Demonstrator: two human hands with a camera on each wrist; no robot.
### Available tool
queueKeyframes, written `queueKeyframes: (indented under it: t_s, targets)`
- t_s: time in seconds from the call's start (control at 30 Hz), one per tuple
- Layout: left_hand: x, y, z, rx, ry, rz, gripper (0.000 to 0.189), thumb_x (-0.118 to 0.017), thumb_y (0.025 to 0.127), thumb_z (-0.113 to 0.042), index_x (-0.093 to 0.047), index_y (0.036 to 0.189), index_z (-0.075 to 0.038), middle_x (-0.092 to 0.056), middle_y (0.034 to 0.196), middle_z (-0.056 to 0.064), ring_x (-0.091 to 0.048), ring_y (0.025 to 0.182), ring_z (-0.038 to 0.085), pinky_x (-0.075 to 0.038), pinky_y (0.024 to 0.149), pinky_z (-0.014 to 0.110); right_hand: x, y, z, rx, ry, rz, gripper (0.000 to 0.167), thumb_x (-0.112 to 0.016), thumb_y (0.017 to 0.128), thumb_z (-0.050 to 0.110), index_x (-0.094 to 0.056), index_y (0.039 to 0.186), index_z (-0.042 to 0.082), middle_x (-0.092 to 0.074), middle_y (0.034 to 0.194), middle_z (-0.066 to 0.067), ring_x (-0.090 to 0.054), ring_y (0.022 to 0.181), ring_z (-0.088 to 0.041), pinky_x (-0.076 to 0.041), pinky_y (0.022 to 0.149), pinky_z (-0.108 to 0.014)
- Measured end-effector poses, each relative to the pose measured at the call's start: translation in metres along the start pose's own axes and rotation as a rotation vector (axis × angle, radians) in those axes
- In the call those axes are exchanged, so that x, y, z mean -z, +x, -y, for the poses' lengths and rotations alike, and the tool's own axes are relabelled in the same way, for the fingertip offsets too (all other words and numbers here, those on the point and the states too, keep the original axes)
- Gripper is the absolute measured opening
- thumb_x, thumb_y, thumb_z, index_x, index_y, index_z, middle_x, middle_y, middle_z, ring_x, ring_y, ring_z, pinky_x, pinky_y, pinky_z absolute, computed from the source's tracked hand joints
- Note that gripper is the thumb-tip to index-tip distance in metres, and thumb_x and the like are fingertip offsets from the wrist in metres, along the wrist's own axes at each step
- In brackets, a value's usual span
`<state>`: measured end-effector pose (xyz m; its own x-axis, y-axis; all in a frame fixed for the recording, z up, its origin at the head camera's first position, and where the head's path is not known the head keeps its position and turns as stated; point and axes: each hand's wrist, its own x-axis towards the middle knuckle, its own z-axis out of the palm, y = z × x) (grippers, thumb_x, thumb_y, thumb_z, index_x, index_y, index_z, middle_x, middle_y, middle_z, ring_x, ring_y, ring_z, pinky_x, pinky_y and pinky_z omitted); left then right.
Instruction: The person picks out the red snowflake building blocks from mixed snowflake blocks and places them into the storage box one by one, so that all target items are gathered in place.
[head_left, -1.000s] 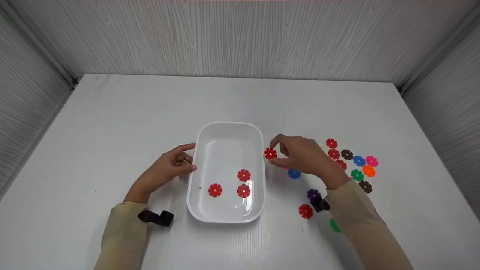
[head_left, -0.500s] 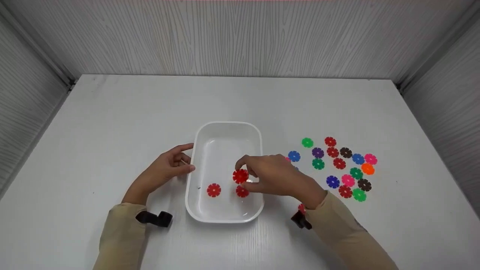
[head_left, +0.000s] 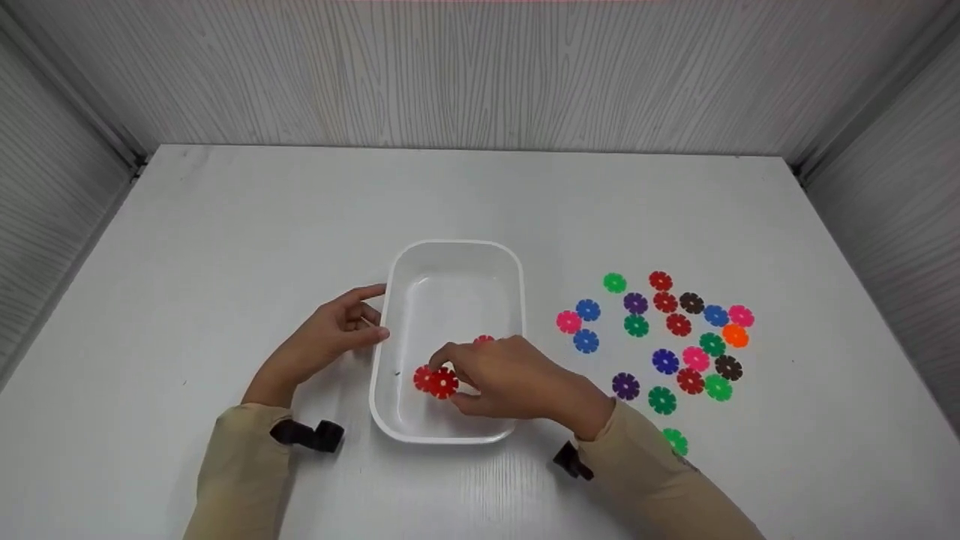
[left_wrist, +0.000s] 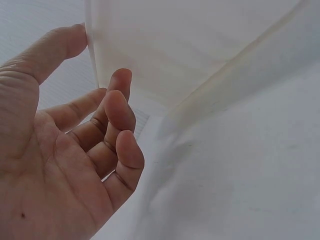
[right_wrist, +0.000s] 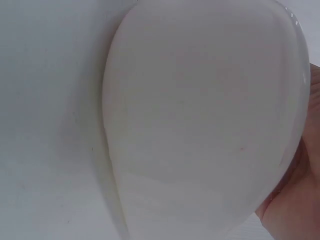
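Pinching a red disc (head_left: 443,383) over the tray (head_left: 450,307): right hand (head_left: 510,381) clamped, left hand (head_left: 326,337) on the side

Clock is centred on the tray, 12 toward the back wall, head view.

- Back wall (head_left: 465,75): grey wood grain, along 12.
- Table (head_left: 262,202): white, carries everything.
- Tray: white, rounded corners, long axis 12 to 6.
- Sleeves: both tan. Left sleeve (head_left: 244,465) at 8, right sleeve (head_left: 652,476) at 4.
- Right hand: reaches in across the 4 rim. Thumb and index clamped on the red disc. Right wrist view is mostly the tray's outer side, hand part-hidden at its right edge, so no grip detail from there.
- Left hand: at 9, outside the tray. Thumb and index apart, both tips touching the tray side; other fingers loosely curled. Holds nothing between them.
- Black mounts: left mount (head_left: 328,436) at 8, right mount (head_left: 571,460) between 4 and 5.
- Red disc: notched edge, at 6 inside the tray outline. Overlaps a second red disc (head_left: 421,378) at 7; can't tell if they touch. Third red disc (head_left: 484,340) at 3, mostly behind the right hand.
- Loose discs (head_left: 679,325): on the table, 2 round to 4. Red, green, blue, purple, pink, brown, one orange disc (head_left: 736,335) at 3.
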<state>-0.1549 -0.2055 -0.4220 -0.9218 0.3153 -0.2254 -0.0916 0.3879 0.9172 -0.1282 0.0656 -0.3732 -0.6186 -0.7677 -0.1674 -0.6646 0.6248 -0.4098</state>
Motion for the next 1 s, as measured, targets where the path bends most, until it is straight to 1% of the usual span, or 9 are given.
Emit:
queueKeyframes:
  t_s: [0.13, 0.27, 0.4, 0.5, 0.6, 0.67, 0.77, 0.87, 1.0]
  targets:
    - [0.0, 0.0, 0.0, -0.005, 0.004, -0.002, 0.067, -0.068, 0.09, -0.024, -0.037, 0.147, -0.011, -0.058, 0.102, 0.004, -0.058, 0.086, 0.01, -0.046, 0.08, 0.024, 0.0, 0.0, 0.001, 0.008, 0.021, 0.02, 0.051, -0.075, 0.082, 0.025, -0.058, 0.13, 0.021, -0.069, 0.09, 0.002, -0.055, 0.07, -0.008, -0.045, 0.06, -0.018]
    - [-0.001, -0.002, 0.0, 0.004, 0.003, -0.006, 0.067, -0.069, 0.089, -0.025, -0.038, 0.147, -0.013, -0.058, 0.102, 0.004, -0.058, 0.088, 0.01, -0.045, 0.081, 0.023, 0.001, -0.003, 0.0, 0.004, 0.053, 0.021, 0.052, -0.073, 0.084, 0.024, -0.056, 0.133, 0.023, -0.067, 0.087, 0.0, -0.054, 0.068, -0.009, -0.045, 0.058, -0.019]
    - [-0.001, -0.002, -0.001, 0.013, 0.001, -0.005, 0.067, -0.069, 0.089, -0.025, -0.037, 0.147, -0.012, -0.058, 0.104, 0.005, -0.058, 0.088, 0.011, -0.046, 0.082, 0.024, 0.004, -0.008, -0.005, -0.034, 0.105, 0.007, 0.051, -0.072, 0.084, 0.024, -0.056, 0.133, 0.024, -0.065, 0.087, -0.001, -0.054, 0.069, -0.009, -0.046, 0.06, -0.019]
    - [-0.001, -0.002, -0.001, 0.018, 0.008, -0.007, 0.068, -0.068, 0.089, -0.026, -0.037, 0.148, -0.012, -0.058, 0.104, 0.006, -0.058, 0.088, 0.011, -0.046, 0.081, 0.024, 0.008, -0.014, -0.011, -0.058, 0.156, -0.004, 0.051, -0.072, 0.085, 0.024, -0.055, 0.133, 0.024, -0.066, 0.091, 0.0, -0.058, 0.075, -0.011, -0.049, 0.064, -0.019]
    - [-0.001, -0.002, -0.001, 0.019, 0.008, -0.006, 0.068, -0.069, 0.089, -0.026, -0.037, 0.148, -0.013, -0.057, 0.105, 0.006, -0.057, 0.088, 0.012, -0.046, 0.081, 0.023, 0.011, -0.023, -0.02, -0.049, 0.178, -0.023, 0.051, -0.072, 0.086, 0.026, -0.054, 0.133, 0.023, -0.066, 0.093, -0.001, -0.061, 0.081, -0.016, -0.05, 0.065, -0.02]
    - [-0.001, -0.002, -0.002, 0.019, 0.005, -0.004, 0.068, -0.069, 0.089, -0.026, -0.037, 0.148, -0.013, -0.057, 0.105, 0.006, -0.057, 0.089, 0.011, -0.046, 0.081, 0.023, 0.012, -0.031, -0.027, -0.034, 0.195, -0.041, 0.051, -0.073, 0.085, 0.025, -0.054, 0.132, 0.021, -0.065, 0.093, -0.002, -0.061, 0.082, -0.017, -0.05, 0.065, -0.02]
    - [0.0, -0.001, -0.002, 0.018, 0.008, -0.005, 0.068, -0.069, 0.089, -0.027, -0.037, 0.148, -0.013, -0.057, 0.105, 0.005, -0.057, 0.089, 0.011, -0.046, 0.081, 0.023, 0.015, -0.044, -0.038, -0.043, 0.219, -0.05, 0.051, -0.074, 0.084, 0.024, -0.054, 0.131, 0.02, -0.063, 0.09, -0.003, -0.059, 0.08, -0.018, -0.049, 0.064, -0.02]
    - [0.0, -0.001, -0.001, 0.018, 0.012, -0.004, 0.069, -0.069, 0.089, -0.027, -0.036, 0.148, -0.012, -0.057, 0.105, 0.005, -0.058, 0.088, 0.011, -0.046, 0.08, 0.023, 0.018, -0.056, -0.046, -0.086, 0.245, -0.03, 0.053, -0.076, 0.083, 0.023, -0.054, 0.131, 0.022, -0.062, 0.089, -0.004, -0.058, 0.079, -0.018, -0.049, 0.064, -0.02]
    - [-0.001, 0.0, 0.0, 0.017, 0.022, -0.014, 0.068, -0.068, 0.089, -0.027, -0.037, 0.148, -0.013, -0.058, 0.105, 0.005, -0.059, 0.087, 0.011, -0.046, 0.08, 0.023, 0.022, -0.071, -0.056, -0.154, 0.219, 0.008, 0.053, -0.075, 0.083, 0.026, -0.054, 0.131, 0.024, -0.06, 0.09, -0.002, -0.056, 0.079, -0.018, -0.048, 0.061, -0.021]
